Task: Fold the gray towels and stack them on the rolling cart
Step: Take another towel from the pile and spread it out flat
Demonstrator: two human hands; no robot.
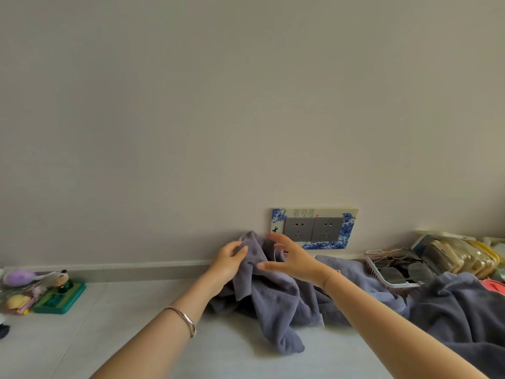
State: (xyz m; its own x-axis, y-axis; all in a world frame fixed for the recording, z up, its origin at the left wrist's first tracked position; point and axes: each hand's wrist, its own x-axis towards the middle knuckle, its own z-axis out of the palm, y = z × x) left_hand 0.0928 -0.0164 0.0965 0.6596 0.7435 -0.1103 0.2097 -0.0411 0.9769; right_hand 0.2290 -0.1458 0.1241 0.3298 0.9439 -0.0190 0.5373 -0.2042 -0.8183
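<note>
Most of the view is being filled by a plain wall (191,105), with a pale flat surface (136,324) running along its foot. Several gray towels are lying crumpled on that surface: a dark heap (459,310) at the right, and one lighter towel (276,299) in the middle, being held up against the wall. A person's left hand (228,262) is pinching this towel's top edge, fingers and thumb curled round the cloth. Their right hand (289,258) is hovering just beside it, fingers straight and spread, holding nothing. To fold well, the right hand should probably be finding the matching corner, so both hands are pulling the edge taut before folding. A double wall socket (314,228) is sitting just behind. No rolling cart is showing.
</note>
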